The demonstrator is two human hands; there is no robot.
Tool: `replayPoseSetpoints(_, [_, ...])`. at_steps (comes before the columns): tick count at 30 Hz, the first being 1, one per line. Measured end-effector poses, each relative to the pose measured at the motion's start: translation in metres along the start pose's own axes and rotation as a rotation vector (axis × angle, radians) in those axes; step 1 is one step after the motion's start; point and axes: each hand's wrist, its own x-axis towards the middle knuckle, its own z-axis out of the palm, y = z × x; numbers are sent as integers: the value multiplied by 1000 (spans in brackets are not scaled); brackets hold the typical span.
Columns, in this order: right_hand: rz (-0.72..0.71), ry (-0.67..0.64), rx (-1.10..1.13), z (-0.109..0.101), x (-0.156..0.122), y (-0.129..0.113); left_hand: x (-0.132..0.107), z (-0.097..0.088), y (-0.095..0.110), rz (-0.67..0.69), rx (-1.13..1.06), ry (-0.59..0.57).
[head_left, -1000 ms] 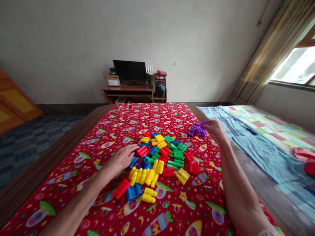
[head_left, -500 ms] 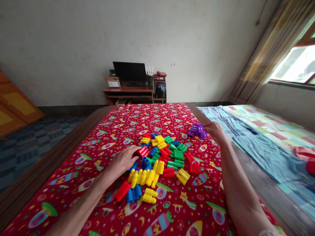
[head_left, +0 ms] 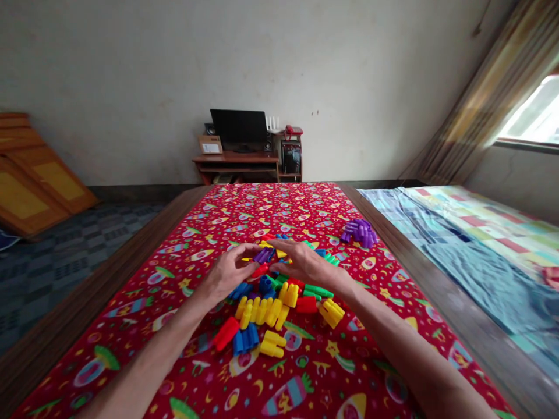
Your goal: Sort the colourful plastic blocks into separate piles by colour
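Observation:
My left hand (head_left: pixel 230 269) is over the far left part of a loose pile of plastic toy blocks, its fingertips and thumb closed on a purple toy block (head_left: pixel 262 255). Facing it from the right, my right hand (head_left: pixel 305 261) has its fingers stretched out and thumb apart, with nothing visible in its grasp. Below the hands lie a red block (head_left: pixel 259 270), several yellow blocks (head_left: pixel 273 312), blue blocks (head_left: pixel 246 340) and green blocks (head_left: pixel 318 291). The hands hide part of the pile.
A separate heap of purple blocks (head_left: pixel 360 232) sits at the right on the red patterned cloth (head_left: pixel 301 372). Right of the wooden table edge (head_left: pixel 419 273) is a bed with a checkered cover (head_left: pixel 463 209). A desk with a monitor (head_left: pixel 239 129) stands by the far wall.
My right hand has come from the purple heap leftward to the pile, beside my left hand. A purple block is now at my left fingertips, where a red block was before.

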Motion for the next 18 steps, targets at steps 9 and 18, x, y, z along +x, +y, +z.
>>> replayPoseSetpoints(9, [242,4,-301,-27,-4,27,-9,6,12,135,328,-59])
replayPoseSetpoints(18, [595,29,-585,-115,-63,108,-26,-14,-4,87,672,-348])
